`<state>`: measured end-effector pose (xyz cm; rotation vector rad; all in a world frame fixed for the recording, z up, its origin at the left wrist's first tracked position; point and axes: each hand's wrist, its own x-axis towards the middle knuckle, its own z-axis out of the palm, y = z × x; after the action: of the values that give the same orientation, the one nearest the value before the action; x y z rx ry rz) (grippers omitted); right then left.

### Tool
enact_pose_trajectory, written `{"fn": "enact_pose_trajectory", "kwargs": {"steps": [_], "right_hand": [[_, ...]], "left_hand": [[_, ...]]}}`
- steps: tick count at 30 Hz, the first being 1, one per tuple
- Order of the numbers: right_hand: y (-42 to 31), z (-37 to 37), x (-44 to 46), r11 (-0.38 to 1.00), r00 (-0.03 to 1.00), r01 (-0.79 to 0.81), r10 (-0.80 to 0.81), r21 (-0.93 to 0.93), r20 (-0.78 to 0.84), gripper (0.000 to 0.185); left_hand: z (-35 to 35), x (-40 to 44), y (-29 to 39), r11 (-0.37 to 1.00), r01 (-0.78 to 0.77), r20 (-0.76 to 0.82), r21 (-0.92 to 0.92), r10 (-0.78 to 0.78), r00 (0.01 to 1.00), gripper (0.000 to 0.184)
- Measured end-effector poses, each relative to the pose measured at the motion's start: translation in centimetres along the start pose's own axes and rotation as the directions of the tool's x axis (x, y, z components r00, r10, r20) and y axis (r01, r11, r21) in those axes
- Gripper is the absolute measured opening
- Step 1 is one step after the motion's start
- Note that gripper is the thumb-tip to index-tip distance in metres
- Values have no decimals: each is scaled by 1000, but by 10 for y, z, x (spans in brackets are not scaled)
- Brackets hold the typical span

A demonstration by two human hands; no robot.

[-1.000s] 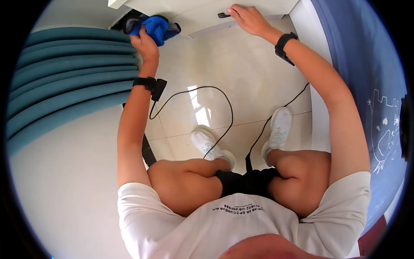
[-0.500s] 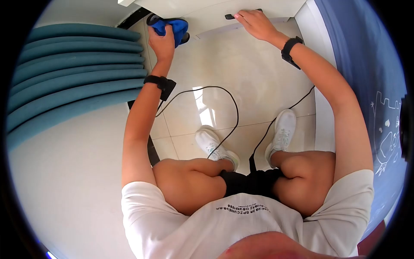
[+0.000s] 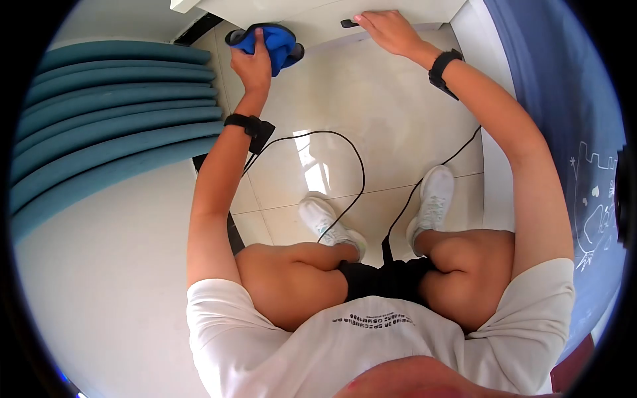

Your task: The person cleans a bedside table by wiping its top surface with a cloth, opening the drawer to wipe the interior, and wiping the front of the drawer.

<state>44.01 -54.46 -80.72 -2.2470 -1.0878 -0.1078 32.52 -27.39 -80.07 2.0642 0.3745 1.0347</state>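
My left hand (image 3: pixel 253 67) is closed on a blue cloth (image 3: pixel 279 45) with dark grey edging, its thumb lying over the fabric. The cloth is bunched against the lower part of a white cabinet front (image 3: pixel 312 25). To the right, my right hand (image 3: pixel 390 32) has its fingers curled over a black handle (image 3: pixel 348 23) on that same front. Only the handle's left end shows; the fingers cover the rest.
Teal padded slats (image 3: pixel 119 93) run along the left above a pale surface (image 3: pixel 113 265). A black cable (image 3: pixel 361 159) loops over the tiled floor (image 3: pixel 391 119) near my white shoes (image 3: pixel 434 202). Blue printed fabric (image 3: pixel 564 132) hangs on the right.
The left hand and cloth have shifted slightly right, with more of the cloth's dark edge showing. My right hand and the handle have moved slightly left and up in view.
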Motion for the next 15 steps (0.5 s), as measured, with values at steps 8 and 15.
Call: {"fn": "enact_pose_trajectory", "kwargs": {"steps": [8, 15], "right_hand": [[19, 15, 0, 998, 999, 42, -41, 43, -36, 40], [23, 14, -1, 997, 996, 79, -78, 18, -41, 39]], "left_hand": [[5, -19, -7, 970, 129, -8, 205, -130, 992, 50], [3, -14, -10, 952, 200, 66, 233, -220, 973, 51]]}}
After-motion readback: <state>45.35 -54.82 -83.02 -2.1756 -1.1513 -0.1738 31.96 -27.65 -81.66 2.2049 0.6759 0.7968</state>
